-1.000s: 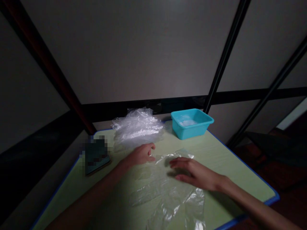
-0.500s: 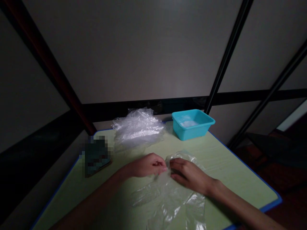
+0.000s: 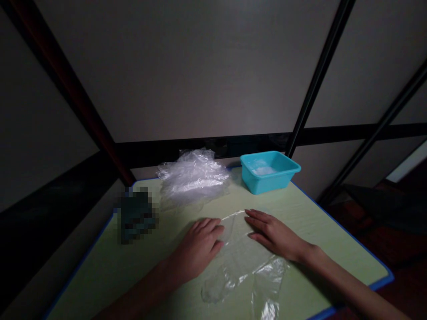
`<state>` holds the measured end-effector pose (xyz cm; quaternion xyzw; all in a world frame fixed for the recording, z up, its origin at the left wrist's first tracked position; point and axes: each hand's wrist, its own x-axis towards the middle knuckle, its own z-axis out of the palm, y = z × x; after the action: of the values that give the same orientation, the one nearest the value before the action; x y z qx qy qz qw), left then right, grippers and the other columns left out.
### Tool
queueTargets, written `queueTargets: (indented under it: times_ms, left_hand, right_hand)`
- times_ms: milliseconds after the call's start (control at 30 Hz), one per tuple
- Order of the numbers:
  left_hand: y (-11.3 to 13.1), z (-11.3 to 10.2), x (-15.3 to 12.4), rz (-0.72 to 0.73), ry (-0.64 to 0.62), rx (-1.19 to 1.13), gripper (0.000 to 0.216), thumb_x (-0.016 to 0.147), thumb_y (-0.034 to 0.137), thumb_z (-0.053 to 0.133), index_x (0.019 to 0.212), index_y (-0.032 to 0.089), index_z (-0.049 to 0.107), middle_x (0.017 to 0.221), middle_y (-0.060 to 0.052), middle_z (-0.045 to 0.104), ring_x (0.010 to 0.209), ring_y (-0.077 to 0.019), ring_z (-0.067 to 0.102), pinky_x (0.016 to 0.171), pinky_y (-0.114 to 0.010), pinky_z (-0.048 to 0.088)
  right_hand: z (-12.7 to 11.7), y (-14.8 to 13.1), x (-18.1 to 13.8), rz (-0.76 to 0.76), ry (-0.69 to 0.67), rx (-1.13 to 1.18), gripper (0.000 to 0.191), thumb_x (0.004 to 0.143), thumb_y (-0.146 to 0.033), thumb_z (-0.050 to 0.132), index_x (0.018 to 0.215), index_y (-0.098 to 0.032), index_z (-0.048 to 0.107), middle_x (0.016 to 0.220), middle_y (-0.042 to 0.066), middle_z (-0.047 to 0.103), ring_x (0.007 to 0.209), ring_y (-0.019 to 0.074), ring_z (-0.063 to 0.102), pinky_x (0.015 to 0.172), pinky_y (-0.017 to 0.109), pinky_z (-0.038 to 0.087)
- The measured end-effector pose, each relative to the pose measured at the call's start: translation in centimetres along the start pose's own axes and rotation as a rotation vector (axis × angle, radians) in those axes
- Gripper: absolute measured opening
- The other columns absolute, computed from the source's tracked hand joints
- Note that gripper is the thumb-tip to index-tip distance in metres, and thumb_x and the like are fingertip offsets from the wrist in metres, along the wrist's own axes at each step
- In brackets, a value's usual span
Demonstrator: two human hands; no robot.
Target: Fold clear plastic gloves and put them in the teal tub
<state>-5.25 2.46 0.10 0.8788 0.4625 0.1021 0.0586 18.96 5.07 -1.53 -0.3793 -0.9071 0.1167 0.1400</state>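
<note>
A clear plastic bag (image 3: 238, 255) lies spread on the pale green table (image 3: 320, 253), its near part crumpled and its far edge drawn fairly straight. My left hand (image 3: 200, 244) rests on the bag's left side, palm down, with the fingers stretched out. On the right side, my right hand (image 3: 271, 233) lies flat over the bag's far corner, fingers extended and slightly apart. Both palms are hidden from view. Beyond the hands sits a heap of clear plastic bags (image 3: 195, 175), shiny and loosely piled.
At the back right stands a turquoise plastic basin (image 3: 268, 180) with something whitish inside. A blurred-out dark object (image 3: 136, 215) is at the table's left edge. Behind the table rise sliding panels (image 3: 207, 71). A dark seat-like shape (image 3: 383, 206) is off to the right.
The hands have moved apart and flattened; the left has left its pinch and turned palm down. Between them the bag's far part, bunched before, now lies flatter.
</note>
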Motion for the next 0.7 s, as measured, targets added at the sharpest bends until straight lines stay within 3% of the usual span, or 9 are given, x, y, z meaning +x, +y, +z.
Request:
queueTargets:
  times_ms: [267, 433, 567, 700]
  left_hand:
    - [-0.2, 0.4, -0.4, -0.002, -0.011, 0.04, 0.036, 0.082, 0.026, 0.048, 0.118, 0.02, 0.046, 0.126, -0.007, 0.049, 0.113, -0.0231, 0.044, 0.093, -0.039, 0.035]
    - [-1.1, 0.7, 0.7, -0.013, 0.032, 0.044, 0.044, 0.082, 0.026, 0.047, 0.124, 0.018, 0.037, 0.126, -0.011, 0.048, 0.113, -0.0241, 0.045, 0.095, -0.041, 0.035]
    - [-1.9, 0.5, 1.9, -0.042, 0.1, 0.078, 0.042, 0.083, 0.025, 0.046, 0.122, 0.013, 0.038, 0.13, -0.014, 0.042, 0.119, -0.0258, 0.039, 0.099, -0.043, 0.028]
    - [-0.6, -0.2, 1.2, 0.089, 0.129, 0.001, 0.033, 0.079, 0.02, 0.049, 0.112, 0.018, 0.047, 0.127, -0.009, 0.046, 0.115, -0.0233, 0.042, 0.096, -0.039, 0.032]
  right_hand:
    - [-0.5, 2.3, -1.0, 0.071, 0.023, 0.004, 0.051, 0.088, -0.041, 0.039, 0.128, -0.011, 0.038, 0.134, 0.015, 0.037, 0.121, 0.0237, 0.035, 0.101, 0.04, 0.031]
    - [-0.9, 3.7, -1.8, 0.146, 0.065, 0.047, 0.05, 0.086, -0.04, 0.041, 0.127, -0.013, 0.039, 0.134, 0.014, 0.037, 0.121, 0.0244, 0.036, 0.1, 0.042, 0.032]
    - [-2.1, 2.2, -2.3, 0.131, 0.117, 0.052, 0.037, 0.087, -0.033, 0.042, 0.119, -0.016, 0.047, 0.128, 0.012, 0.044, 0.115, 0.0225, 0.042, 0.095, 0.04, 0.037]
    - [-3.7, -0.3, -3.1, -0.046, -0.009, 0.076, 0.025, 0.086, -0.03, 0.045, 0.105, -0.019, 0.057, 0.109, 0.008, 0.055, 0.099, 0.0191, 0.051, 0.085, 0.035, 0.043]
